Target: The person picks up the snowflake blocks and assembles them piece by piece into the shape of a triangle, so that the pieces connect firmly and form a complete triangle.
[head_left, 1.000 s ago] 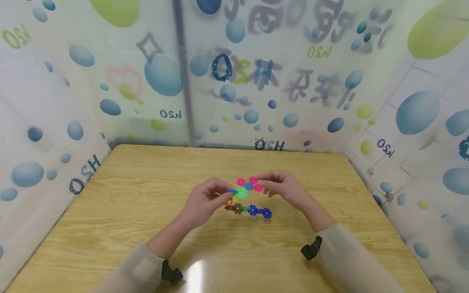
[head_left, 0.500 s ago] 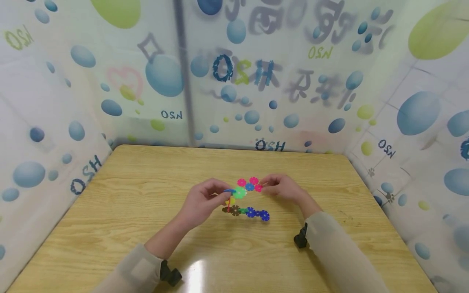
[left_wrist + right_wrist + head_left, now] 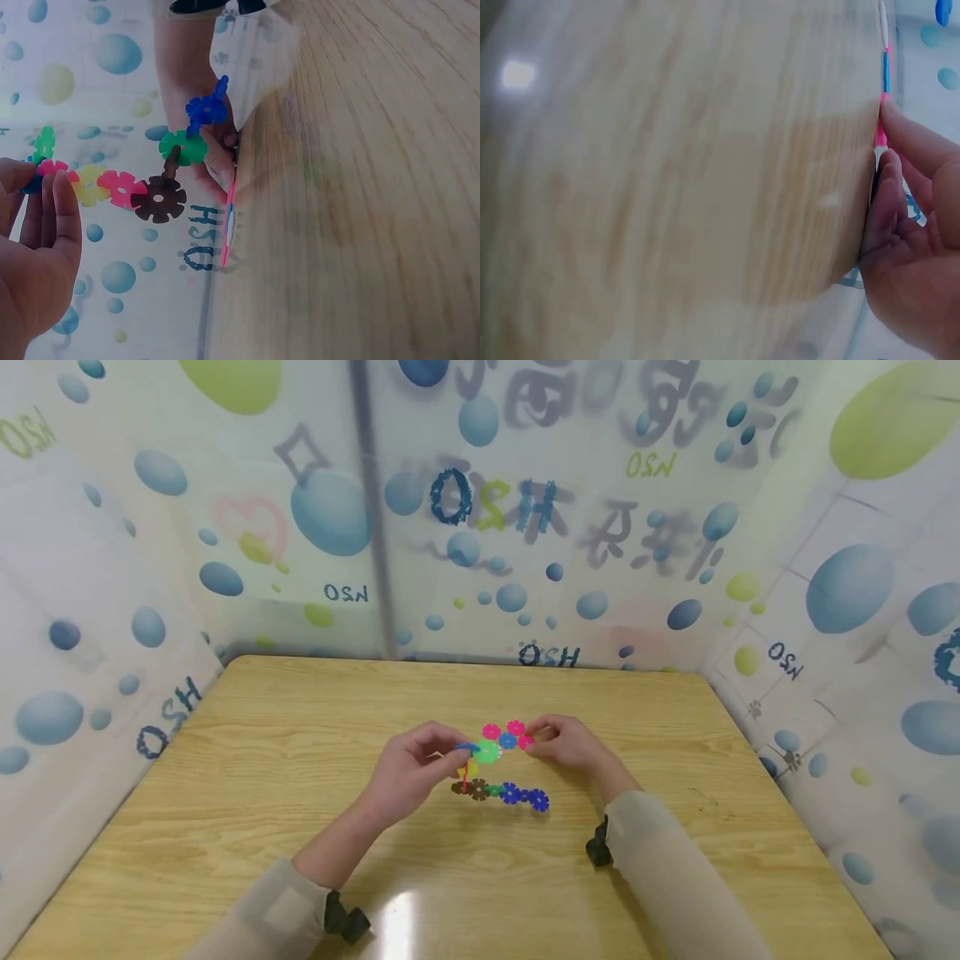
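Observation:
My left hand [image 3: 405, 777] pinches one end of a chain of interlocking plastic flower-shaped discs [image 3: 158, 199]. In the left wrist view, a light green disc [image 3: 45, 142] stands up near the fingertips, with blue and pink pieces between them. From there the chain runs through a yellow disc [image 3: 90, 184], a brown part and a green disc [image 3: 184, 148] to dark blue discs [image 3: 206, 110]. Flat on the table lies a cluster of pink discs [image 3: 491, 732] around a blue disc [image 3: 507, 741]. My right hand [image 3: 566, 746] pinches its rightmost pink disc [image 3: 881, 133] by the edge.
A wood-grain table [image 3: 315, 710] carries everything. White sheets with blue and green drop prints [image 3: 465, 610] enclose its back and sides. A black camera mount sits on each wrist, the left mount [image 3: 345, 918] and the right mount [image 3: 598, 843].
My right hand drew slightly away from the pink cluster, then came back to its edge, its forearm swinging left. The left hand keeps its hold on the chain. The head view shifted slightly.

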{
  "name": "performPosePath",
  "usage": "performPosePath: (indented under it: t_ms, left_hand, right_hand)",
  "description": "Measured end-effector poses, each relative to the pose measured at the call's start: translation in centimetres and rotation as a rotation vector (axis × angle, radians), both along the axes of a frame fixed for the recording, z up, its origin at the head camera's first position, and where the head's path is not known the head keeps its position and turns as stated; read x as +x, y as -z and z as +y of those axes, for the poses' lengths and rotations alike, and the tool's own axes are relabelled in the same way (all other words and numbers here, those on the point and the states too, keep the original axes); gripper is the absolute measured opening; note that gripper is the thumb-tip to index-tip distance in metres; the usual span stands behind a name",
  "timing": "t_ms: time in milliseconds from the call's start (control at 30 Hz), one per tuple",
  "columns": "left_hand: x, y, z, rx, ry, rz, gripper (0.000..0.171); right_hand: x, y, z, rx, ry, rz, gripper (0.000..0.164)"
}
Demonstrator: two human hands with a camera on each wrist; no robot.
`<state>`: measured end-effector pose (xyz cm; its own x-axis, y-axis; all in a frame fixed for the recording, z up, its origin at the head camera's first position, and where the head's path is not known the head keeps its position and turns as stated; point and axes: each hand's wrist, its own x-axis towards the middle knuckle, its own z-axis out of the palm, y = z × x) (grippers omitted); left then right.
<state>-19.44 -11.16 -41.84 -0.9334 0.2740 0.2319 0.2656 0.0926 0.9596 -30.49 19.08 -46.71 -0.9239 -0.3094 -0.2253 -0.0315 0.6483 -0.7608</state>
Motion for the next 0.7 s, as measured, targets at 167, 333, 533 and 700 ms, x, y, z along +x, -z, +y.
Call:
performPosePath:
  t_ms: [167,333,533,700]
  left_hand:
    - [0.0,0.0,0.0,-0.002,-0.001,-0.002,0.013]
    - [0.0,-0.2,0.1,-0.006,-0.004,-0.004,0.013]
    - [0.1,-0.1,0.2,-0.027,-0.004,-0.005,0.012]
    - [0.2,-0.2,0.2,-0.031,-0.002,-0.021,0.012]
  right_hand:
    - [0.3,-0.2,0.1,-0.034,-0.009,-0.002,0.025]
    - [0.5,0.1,0.3,-0.08,0.008,0.003,0.025]
    - [0.9,0.0,1.0,-0.13,0.002,0.018,0.022]
    - [1.4,-0.6,1.8,-0.201,0.039,-0.011,0.026]
